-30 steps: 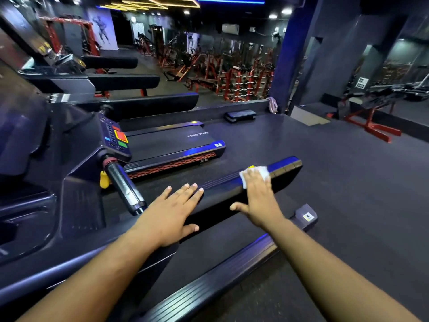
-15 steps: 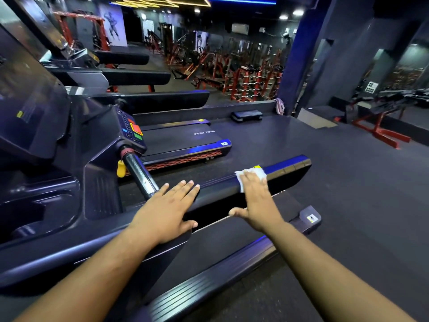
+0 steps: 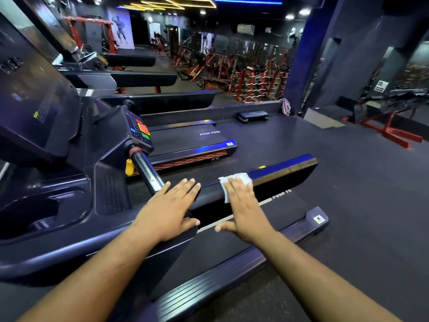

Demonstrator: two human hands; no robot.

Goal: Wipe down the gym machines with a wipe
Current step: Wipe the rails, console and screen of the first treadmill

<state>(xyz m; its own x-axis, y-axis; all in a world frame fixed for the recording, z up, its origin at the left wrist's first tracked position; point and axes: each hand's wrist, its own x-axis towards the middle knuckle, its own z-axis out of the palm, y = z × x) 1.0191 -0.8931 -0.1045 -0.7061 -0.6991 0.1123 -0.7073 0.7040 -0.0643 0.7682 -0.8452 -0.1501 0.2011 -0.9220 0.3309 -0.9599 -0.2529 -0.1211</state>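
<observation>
A black padded treadmill side handrail (image 3: 283, 176) runs from the console out to the right. My right hand (image 3: 246, 205) lies flat on it with straight fingers, pressing a white wipe (image 3: 234, 180) against the rail's top. The wipe shows beyond and left of my fingertips. My left hand (image 3: 169, 210) rests flat on the same rail, nearer the console, fingers straight and together, holding nothing.
The treadmill console (image 3: 41, 117) with coloured buttons (image 3: 142, 131) and a chrome grip bar (image 3: 147, 173) stands at left. Below the rail are the belt (image 3: 278, 212) and side step (image 3: 232, 273). More treadmills (image 3: 190, 140) line up behind. Red weight racks (image 3: 250, 82) fill the back.
My right hand has slid the wipe back along the rail toward the console, closer to my left hand. The left hand stays flat on the rail. My view has shifted slightly.
</observation>
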